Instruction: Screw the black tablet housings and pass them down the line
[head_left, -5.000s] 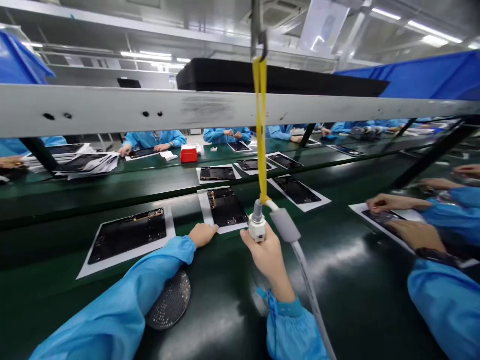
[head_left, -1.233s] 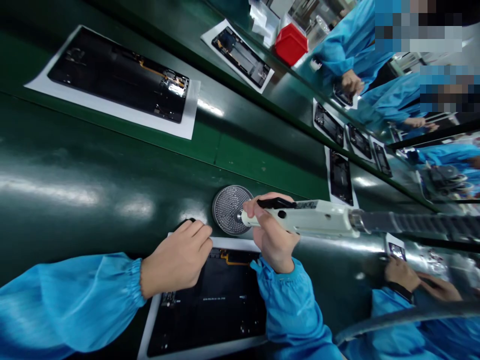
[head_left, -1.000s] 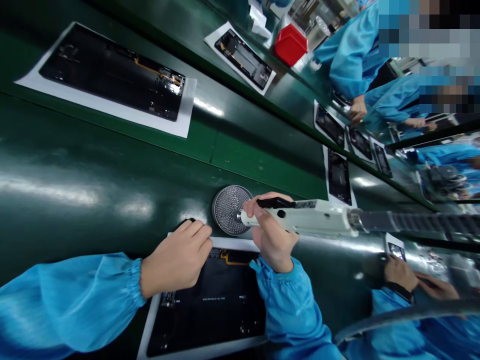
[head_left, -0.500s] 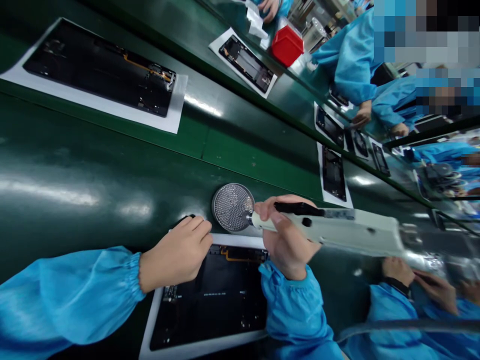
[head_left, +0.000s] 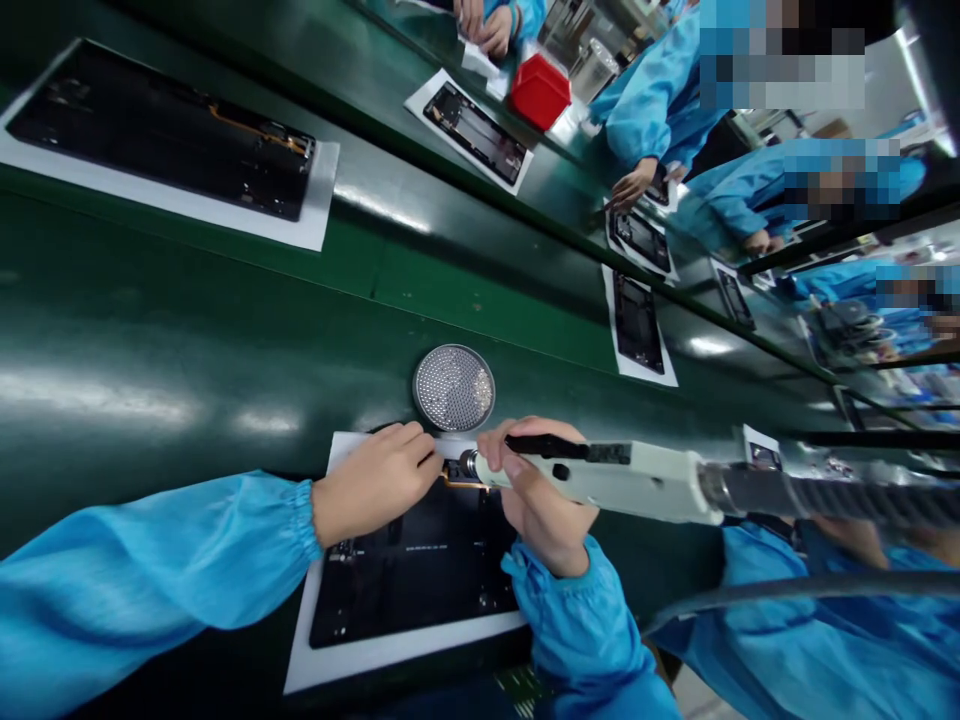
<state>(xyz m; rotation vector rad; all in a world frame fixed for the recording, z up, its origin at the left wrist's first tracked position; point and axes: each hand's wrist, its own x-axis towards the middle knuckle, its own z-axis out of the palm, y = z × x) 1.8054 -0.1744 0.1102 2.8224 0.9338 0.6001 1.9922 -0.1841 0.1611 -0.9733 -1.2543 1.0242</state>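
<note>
My right hand (head_left: 536, 490) is wrapped around a white electric screwdriver (head_left: 652, 482) with a black lever, held nearly level. Its metal nose points left, over the upper edge of an opened black tablet (head_left: 420, 580) with an orange flex cable. Curled fingers of my left hand (head_left: 382, 480) sit on the tablet's upper edge, close to the screwdriver's nose; what they pinch, if anything, is hidden. White sheet (head_left: 304, 660) lies beneath the tablet. Just beyond both hands stands a round metal tray (head_left: 454, 388) full of small holes.
Another opened tablet (head_left: 165, 130) lies on white paper at the far left. More devices (head_left: 637, 320) lie along the green line, near a red bin (head_left: 540, 92). Co-workers in blue sleeves (head_left: 637, 130) work across and at right. A ribbed hose (head_left: 825, 500) trails from the screwdriver.
The screwdriver's nose has moved from the perforated tray to the tablet's upper edge, beside my left hand. My left hand stays at that edge. The view has shifted slightly.
</note>
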